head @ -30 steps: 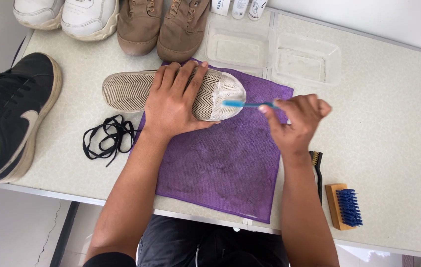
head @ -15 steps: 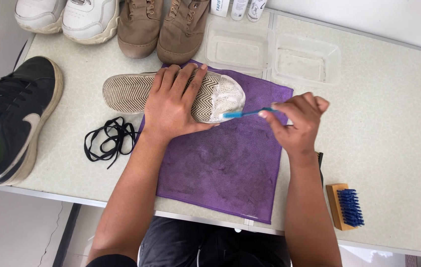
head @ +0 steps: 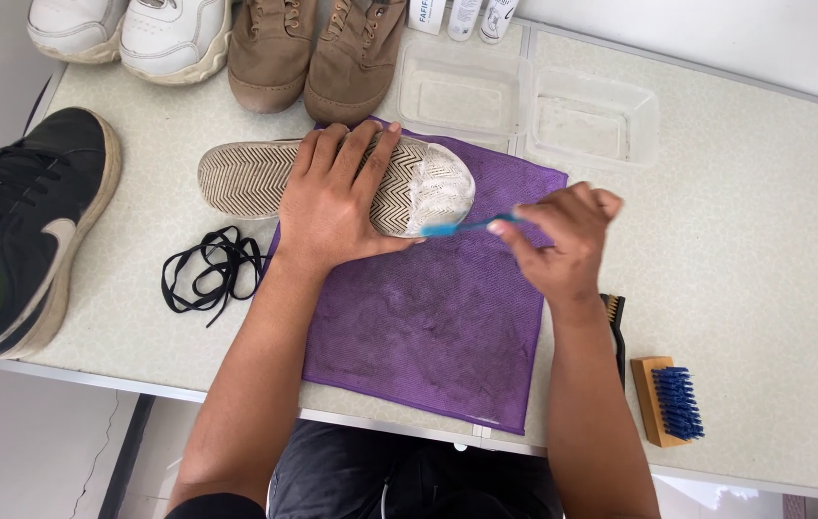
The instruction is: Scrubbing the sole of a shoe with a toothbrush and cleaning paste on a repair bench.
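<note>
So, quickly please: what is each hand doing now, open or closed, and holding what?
Left hand: open, pressed flat on the upturned shoe, fingers spread over the sole.
Right hand: closed on the small blue brush, its head at the foamy toe end.

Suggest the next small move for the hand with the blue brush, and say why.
Probably draw the small blue brush back across the foamy toe of the upturned shoe sole. The right hand has its bristles at the sole's near edge, foam covers only that end, and the left hand presses the shoe steady on the purple cloth.

the right hand [head: 563, 240] has drawn the blue brush [head: 452, 228] down the sole's [head: 246, 178] foamy front end.
</note>
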